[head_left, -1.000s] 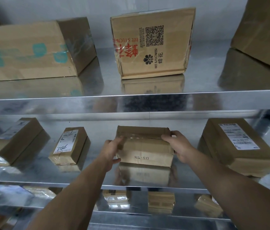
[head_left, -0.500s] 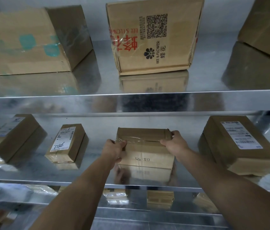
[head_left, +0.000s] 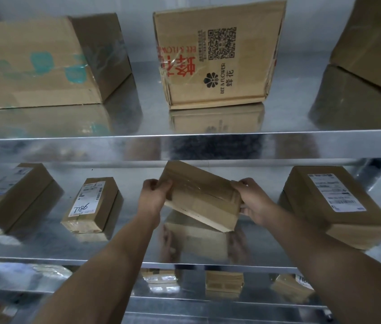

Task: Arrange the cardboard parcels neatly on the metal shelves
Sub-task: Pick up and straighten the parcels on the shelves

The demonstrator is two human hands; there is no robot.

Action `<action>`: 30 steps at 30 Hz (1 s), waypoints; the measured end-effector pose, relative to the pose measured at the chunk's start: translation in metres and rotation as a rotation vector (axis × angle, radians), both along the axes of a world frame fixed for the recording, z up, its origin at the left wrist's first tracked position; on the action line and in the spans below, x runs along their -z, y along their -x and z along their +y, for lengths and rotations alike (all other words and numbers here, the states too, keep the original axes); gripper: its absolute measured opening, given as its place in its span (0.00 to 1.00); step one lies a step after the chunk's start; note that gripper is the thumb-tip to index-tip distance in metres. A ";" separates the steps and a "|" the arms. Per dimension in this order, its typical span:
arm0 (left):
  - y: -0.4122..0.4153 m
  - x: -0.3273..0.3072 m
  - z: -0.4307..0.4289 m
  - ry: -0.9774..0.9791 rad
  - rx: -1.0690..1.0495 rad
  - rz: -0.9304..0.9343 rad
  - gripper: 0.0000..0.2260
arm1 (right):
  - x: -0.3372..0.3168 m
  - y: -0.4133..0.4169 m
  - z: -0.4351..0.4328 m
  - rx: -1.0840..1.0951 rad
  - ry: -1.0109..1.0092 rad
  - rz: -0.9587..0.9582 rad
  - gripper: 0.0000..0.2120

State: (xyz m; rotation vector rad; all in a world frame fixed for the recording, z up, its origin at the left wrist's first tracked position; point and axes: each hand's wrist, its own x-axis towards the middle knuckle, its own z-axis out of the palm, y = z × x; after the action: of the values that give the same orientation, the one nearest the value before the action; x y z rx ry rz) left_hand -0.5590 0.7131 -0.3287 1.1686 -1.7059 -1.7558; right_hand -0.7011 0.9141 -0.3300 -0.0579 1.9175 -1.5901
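Grip: L hand (head_left: 153,200) & R hand (head_left: 255,203) clasp ends of parcel (head_left: 200,197).
Tilt: angled over mid shelf (head_left: 51,244), prob. to realign.

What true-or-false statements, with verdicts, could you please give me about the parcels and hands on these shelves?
1. The left hand and right hand both grip the centre parcel. True.
2. The centre parcel lies flat on the middle shelf. False: it is tilted.
3. The QR-code box stands on the upper shelf. True.
4. The handwritten-label parcel lies right of both hands. False: it lies to their left.
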 end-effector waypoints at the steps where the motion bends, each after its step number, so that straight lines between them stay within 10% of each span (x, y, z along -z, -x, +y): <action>1: 0.003 -0.006 0.000 -0.021 -0.001 0.029 0.23 | -0.002 0.002 -0.001 0.000 -0.010 -0.001 0.15; 14: 0.025 -0.058 0.010 -0.032 0.065 0.204 0.04 | -0.026 -0.017 -0.002 -0.259 -0.210 -0.111 0.32; 23: 0.021 -0.071 0.031 0.042 0.271 0.184 0.11 | -0.046 -0.014 0.000 -0.203 0.197 -0.139 0.29; 30: 0.020 -0.064 0.027 0.067 0.359 0.115 0.11 | -0.054 -0.015 -0.003 -0.319 0.124 -0.015 0.18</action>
State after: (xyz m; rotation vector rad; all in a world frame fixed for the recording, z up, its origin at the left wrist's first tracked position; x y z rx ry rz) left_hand -0.5790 0.7404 -0.2651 0.7496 -1.9795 -1.9085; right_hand -0.6861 0.9114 -0.2764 -0.3832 1.6966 -1.4835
